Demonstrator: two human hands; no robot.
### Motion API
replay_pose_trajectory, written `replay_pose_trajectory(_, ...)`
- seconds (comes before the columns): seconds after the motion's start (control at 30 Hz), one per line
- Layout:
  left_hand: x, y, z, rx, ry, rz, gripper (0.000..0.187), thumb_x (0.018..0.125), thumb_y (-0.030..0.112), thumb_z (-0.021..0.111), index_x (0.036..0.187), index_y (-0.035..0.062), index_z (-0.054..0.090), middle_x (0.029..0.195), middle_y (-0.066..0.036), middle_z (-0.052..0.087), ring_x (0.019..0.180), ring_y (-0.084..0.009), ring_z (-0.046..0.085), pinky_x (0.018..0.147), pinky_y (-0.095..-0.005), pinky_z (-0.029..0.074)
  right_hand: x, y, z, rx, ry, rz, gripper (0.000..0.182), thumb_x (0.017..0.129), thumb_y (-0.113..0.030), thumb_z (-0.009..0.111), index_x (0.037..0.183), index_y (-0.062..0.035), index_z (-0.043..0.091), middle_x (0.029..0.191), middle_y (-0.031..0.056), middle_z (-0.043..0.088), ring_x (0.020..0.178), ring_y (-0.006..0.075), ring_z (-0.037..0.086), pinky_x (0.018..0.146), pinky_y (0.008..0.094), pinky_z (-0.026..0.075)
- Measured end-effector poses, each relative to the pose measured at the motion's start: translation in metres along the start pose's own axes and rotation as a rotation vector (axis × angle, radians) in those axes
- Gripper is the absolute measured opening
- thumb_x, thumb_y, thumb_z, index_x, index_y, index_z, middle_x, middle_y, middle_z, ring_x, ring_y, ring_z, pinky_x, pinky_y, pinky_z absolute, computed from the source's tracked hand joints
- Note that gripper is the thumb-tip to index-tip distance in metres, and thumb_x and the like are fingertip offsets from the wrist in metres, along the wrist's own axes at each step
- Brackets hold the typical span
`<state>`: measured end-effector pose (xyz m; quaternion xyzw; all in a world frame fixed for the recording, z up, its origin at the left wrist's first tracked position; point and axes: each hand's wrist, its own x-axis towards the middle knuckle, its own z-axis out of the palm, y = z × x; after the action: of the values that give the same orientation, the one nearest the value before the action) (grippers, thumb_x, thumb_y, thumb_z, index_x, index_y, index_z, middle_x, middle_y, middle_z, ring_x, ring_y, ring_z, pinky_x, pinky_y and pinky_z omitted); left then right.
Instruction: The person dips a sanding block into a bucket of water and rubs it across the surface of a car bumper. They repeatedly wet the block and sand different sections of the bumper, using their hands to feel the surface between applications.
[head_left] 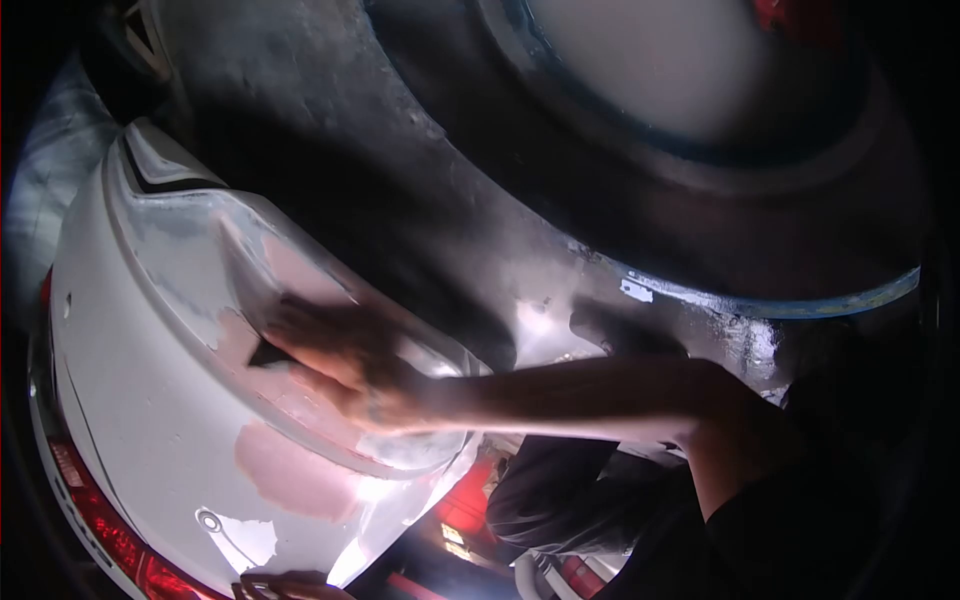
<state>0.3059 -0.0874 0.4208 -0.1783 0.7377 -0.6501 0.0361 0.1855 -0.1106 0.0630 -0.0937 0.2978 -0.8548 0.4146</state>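
Black short sleeve (765,525), bare forearm (570,398); dark, creased trousers (548,497).

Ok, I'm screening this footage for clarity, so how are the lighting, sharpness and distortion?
Head view: the right hand is smeared, probably by motion; glare whitens the white panel near its lower right edge and patches of the floor; deep shadow lies beside the panel; outlines look bowed, as through a wide lens, and the corners fall to black.

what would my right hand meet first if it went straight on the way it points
Your right hand would likely meet the curved ridge on the white panel first, though depth is hard to judge here.
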Motion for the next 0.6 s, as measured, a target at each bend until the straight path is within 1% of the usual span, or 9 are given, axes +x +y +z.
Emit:
replay_pose_trajectory(0.1,0.02,0.04,-0.02,-0.14,-0.083,-0.295,0.045,0.11,0.043,0.04,0.114,0.0053,0.063,0.108,-0.011,0.066,0.087,-0.0237,0.064,0.08,-0.0391,0.054,0.002,0.001,0.002,0.16,0.006,0.002,0.043,0.106,-0.02,0.054,0.146,-0.0038,0.053,0.149,0.0177,0.055,0.144,0.0309,0.045,0.123,0.0424,0.034)
replay_pose_trajectory(0.17,0.032,0.05,-0.023,0.073,0.107,0.206,0.046,0.11,0.045,0.04,0.114,0.0055,0.063,0.107,-0.011,0.067,0.088,-0.0254,0.065,0.085,-0.0446,0.054,-0.023,-0.003,-0.004,0.014,0.014,0.014,0.043,0.106,-0.019,0.055,0.146,-0.0031,0.053,0.147,0.0182,0.056,0.145,0.0306,0.045,0.123,0.0435,0.034)
replay_pose_trajectory(0.3,0.029,0.053,-0.022,0.06,0.051,0.124,0.046,0.109,0.046,0.042,0.115,0.0051,0.063,0.105,-0.014,0.068,0.093,-0.0282,0.066,0.089,-0.0491,0.053,-0.014,0.002,0.0,-0.176,0.092,-0.086,0.039,0.104,-0.016,0.057,0.141,-0.0036,0.058,0.142,0.0163,0.061,0.138,0.0306,0.052,0.116,0.0451,0.04)
replay_pose_trajectory(0.33,0.006,0.008,-0.021,-0.097,-0.065,0.231,0.048,0.111,0.033,0.038,0.135,-0.0018,0.061,0.136,-0.019,0.062,0.127,-0.0382,0.058,0.105,-0.0557,0.046,0.004,0.013,0.011,0.003,0.091,-0.06,0.037,0.103,-0.015,0.059,0.137,-0.0031,0.062,0.14,0.0163,0.062,0.131,0.0323,0.058,0.112,0.0447,0.042)
replay_pose_trajectory(0.37,-0.004,-0.062,-0.01,-0.011,-0.142,0.387,0.047,0.11,0.031,0.038,0.134,-0.0012,0.061,0.135,-0.019,0.063,0.126,-0.0382,0.059,0.104,-0.056,0.046,0.015,-0.01,-0.01,0.334,-0.099,0.184,0.039,0.102,-0.015,0.059,0.139,-0.0023,0.059,0.137,0.0178,0.063,0.125,0.0349,0.061,0.113,0.0452,0.04)
replay_pose_trajectory(0.43,0.003,0.0,-0.014,-0.034,-0.012,0.236,0.046,0.11,0.031,0.038,0.134,-0.0007,0.062,0.134,-0.019,0.064,0.125,-0.0387,0.06,0.104,-0.0561,0.046,-0.02,-0.003,-0.002,0.109,-0.075,0.11,0.047,0.104,-0.015,0.056,0.148,-0.0026,0.048,0.148,0.0195,0.054,0.135,0.035,0.054,0.12,0.0457,0.035)
replay_pose_trajectory(0.5,0.008,0.01,-0.018,-0.066,-0.014,0.254,0.046,0.109,0.03,0.038,0.134,-0.0009,0.062,0.133,-0.019,0.064,0.124,-0.0387,0.06,0.103,-0.0565,0.047,-0.082,0.0,-0.003,0.084,-0.182,0.066,0.06,0.108,-0.015,0.049,0.162,-0.0057,0.025,0.167,0.0199,0.023,0.155,0.0319,0.025,0.128,0.0435,0.024)
replay_pose_trajectory(0.57,0.006,0.008,-0.012,-0.049,-0.024,0.249,0.046,0.109,0.03,0.039,0.134,-0.0013,0.061,0.134,-0.019,0.063,0.124,-0.0393,0.06,0.102,-0.0566,0.048,-0.109,-0.004,-0.011,0.183,-0.152,0.055,0.059,0.107,-0.014,0.049,0.161,-0.0053,0.026,0.167,0.0197,0.026,0.155,0.0318,0.025,0.127,0.0444,0.025)
replay_pose_trajectory(0.6,0.007,0.02,-0.011,-0.043,-0.017,0.058,0.041,0.109,0.035,0.043,0.123,0.0017,0.062,0.119,-0.016,0.065,0.109,-0.0342,0.063,0.095,-0.0528,0.051,-0.101,0.001,-0.009,0.185,-0.159,0.052,0.059,0.107,-0.014,0.049,0.161,-0.0053,0.026,0.167,0.0197,0.026,0.155,0.0318,0.025,0.127,0.0444,0.025)
